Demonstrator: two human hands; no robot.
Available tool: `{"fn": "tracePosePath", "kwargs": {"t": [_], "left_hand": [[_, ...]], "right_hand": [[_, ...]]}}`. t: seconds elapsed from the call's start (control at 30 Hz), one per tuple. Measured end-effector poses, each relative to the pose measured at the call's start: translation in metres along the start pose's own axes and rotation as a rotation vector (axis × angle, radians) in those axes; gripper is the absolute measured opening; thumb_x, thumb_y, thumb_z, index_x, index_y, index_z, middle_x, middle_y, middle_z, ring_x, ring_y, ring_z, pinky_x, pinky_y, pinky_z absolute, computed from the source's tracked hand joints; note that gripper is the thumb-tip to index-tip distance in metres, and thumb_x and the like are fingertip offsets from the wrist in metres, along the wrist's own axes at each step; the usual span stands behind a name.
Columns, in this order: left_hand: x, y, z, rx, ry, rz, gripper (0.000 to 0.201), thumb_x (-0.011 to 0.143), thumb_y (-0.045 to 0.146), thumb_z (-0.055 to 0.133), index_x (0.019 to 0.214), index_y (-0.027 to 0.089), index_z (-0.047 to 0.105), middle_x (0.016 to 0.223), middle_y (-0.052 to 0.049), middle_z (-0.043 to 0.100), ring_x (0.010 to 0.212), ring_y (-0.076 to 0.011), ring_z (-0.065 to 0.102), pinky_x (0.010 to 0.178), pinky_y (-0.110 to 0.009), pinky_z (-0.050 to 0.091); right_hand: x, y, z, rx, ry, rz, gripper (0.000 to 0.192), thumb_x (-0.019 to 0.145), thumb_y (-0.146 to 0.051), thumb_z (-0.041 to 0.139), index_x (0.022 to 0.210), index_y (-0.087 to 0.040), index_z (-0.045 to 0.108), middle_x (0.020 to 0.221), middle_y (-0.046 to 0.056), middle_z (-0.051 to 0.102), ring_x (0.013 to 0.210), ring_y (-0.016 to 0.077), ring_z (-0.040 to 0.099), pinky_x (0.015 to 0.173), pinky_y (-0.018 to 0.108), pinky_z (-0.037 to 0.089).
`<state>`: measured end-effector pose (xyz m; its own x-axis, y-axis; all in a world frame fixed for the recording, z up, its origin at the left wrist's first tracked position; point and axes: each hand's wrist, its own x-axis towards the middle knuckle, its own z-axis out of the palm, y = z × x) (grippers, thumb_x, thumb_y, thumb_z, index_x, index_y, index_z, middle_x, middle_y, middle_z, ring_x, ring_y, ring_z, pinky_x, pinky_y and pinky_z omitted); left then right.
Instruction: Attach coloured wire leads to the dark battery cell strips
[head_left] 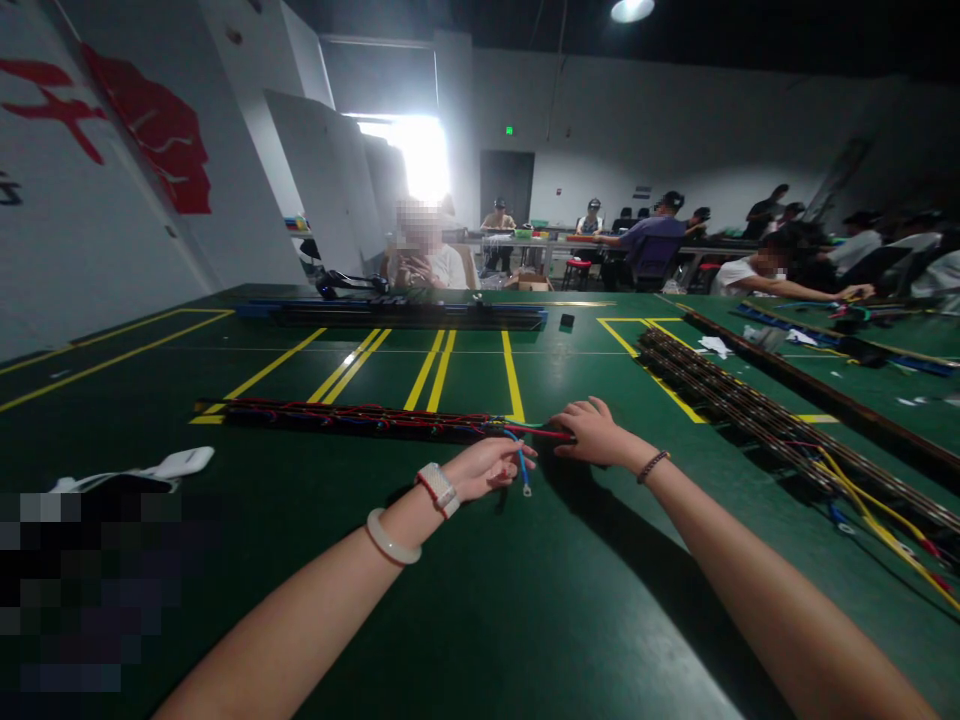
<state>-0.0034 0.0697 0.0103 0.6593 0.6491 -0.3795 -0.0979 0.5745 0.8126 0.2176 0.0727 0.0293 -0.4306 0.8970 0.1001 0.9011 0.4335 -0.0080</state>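
A long dark bar (352,420) with red and blue wires along it lies across the green table in front of me. From its right end come a blue wire (518,458), tipped with a metal ring terminal, and a red wire (546,433). My left hand (480,468) is closed with the blue wire at its fingertips, and the terminal hangs below them. To its right, my right hand (596,435) is closed over the red wire, palm down; the wire's far end is hidden under the fingers.
On the right lies a bundle of dark bars (720,405) with yellow wires (862,500). More long bars (405,315) lie at the table's far side, near a small black block (567,321). A white object (184,462) rests at left. Several people sit beyond the table.
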Motion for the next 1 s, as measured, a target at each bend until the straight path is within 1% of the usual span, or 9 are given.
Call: {"fn": "tracePosePath", "kwargs": {"t": [0.13,0.27,0.33,0.43,0.63,0.7,0.8,0.9,1.0], "left_hand": [[0.000,-0.001,0.000,-0.008,-0.014,-0.011,0.024,0.091,0.016,0.039,0.082,0.006,0.059,0.059,-0.001,0.054,0.035,0.0000,0.028,0.034,-0.014,0.018],[-0.001,-0.002,0.000,-0.047,-0.037,-0.009,0.028,0.092,0.016,0.036,0.080,0.005,0.059,0.047,0.004,0.042,0.034,-0.0005,0.024,0.034,-0.014,0.016],[-0.002,-0.002,-0.001,-0.085,-0.041,-0.019,0.027,0.093,0.015,0.035,0.080,0.006,0.057,0.046,0.005,0.039,0.034,-0.0007,0.024,0.034,-0.013,0.016],[-0.002,-0.001,0.000,-0.151,-0.044,-0.042,0.024,0.093,0.013,0.035,0.081,0.008,0.055,0.055,0.003,0.045,0.035,0.0001,0.026,0.033,-0.013,0.017],[-0.003,0.001,0.002,-0.207,-0.020,-0.069,0.019,0.090,0.009,0.037,0.085,0.008,0.055,0.069,-0.002,0.054,0.037,0.0010,0.032,0.032,-0.011,0.020],[-0.002,0.000,0.001,-0.215,-0.018,-0.068,0.018,0.090,0.012,0.039,0.083,0.008,0.054,0.067,-0.002,0.053,0.038,0.0003,0.034,0.033,-0.011,0.022],[0.001,-0.002,-0.001,-0.221,-0.032,-0.058,0.016,0.090,0.012,0.041,0.083,0.007,0.055,0.067,-0.002,0.053,0.039,-0.0003,0.036,0.033,-0.012,0.024],[0.005,-0.005,-0.004,-0.200,-0.041,-0.039,0.015,0.089,0.012,0.042,0.084,0.008,0.056,0.073,-0.004,0.057,0.043,-0.0012,0.041,0.035,-0.012,0.026],[0.008,-0.007,-0.007,-0.168,-0.060,-0.025,0.015,0.089,0.015,0.044,0.085,0.008,0.057,0.077,-0.006,0.059,0.046,-0.0023,0.044,0.035,-0.012,0.027]], "right_hand": [[-0.003,-0.003,-0.015,0.092,-0.032,0.000,0.044,0.084,-0.053,0.048,0.113,-0.024,0.062,0.102,0.009,0.066,0.105,0.0282,0.055,0.102,0.056,0.020],[-0.003,-0.008,-0.032,0.247,0.045,0.013,0.038,0.090,-0.049,0.039,0.111,-0.026,0.062,0.108,0.006,0.067,0.104,0.0246,0.057,0.105,0.056,0.016],[-0.002,-0.012,-0.038,0.306,0.125,-0.008,0.034,0.090,-0.045,0.043,0.108,-0.026,0.064,0.108,0.004,0.067,0.103,0.0231,0.058,0.105,0.051,0.021],[-0.001,-0.018,-0.042,0.406,0.187,-0.052,0.030,0.088,-0.042,0.046,0.098,-0.023,0.067,0.101,0.004,0.069,0.095,0.0206,0.061,0.093,0.039,0.039],[-0.002,-0.016,-0.042,0.479,0.109,0.031,0.029,0.087,-0.042,0.047,0.087,-0.022,0.068,0.090,0.003,0.070,0.084,0.0185,0.062,0.074,0.029,0.046],[-0.001,-0.011,-0.038,0.419,0.083,0.051,0.024,0.085,-0.037,0.048,0.087,-0.023,0.068,0.090,0.003,0.070,0.085,0.0192,0.062,0.077,0.031,0.046],[0.000,-0.007,-0.027,0.287,0.047,0.053,0.021,0.082,-0.031,0.053,0.097,-0.025,0.067,0.101,0.004,0.069,0.097,0.0236,0.060,0.092,0.044,0.038],[0.000,-0.006,-0.012,0.186,0.009,0.084,0.038,0.080,-0.030,0.055,0.117,-0.027,0.058,0.121,0.007,0.060,0.119,0.0301,0.048,0.101,0.059,0.023],[-0.001,-0.007,-0.001,0.110,-0.037,0.072,0.052,0.078,-0.028,0.059,0.128,-0.026,0.049,0.133,0.010,0.051,0.131,0.0333,0.032,0.103,0.064,0.014]]}}
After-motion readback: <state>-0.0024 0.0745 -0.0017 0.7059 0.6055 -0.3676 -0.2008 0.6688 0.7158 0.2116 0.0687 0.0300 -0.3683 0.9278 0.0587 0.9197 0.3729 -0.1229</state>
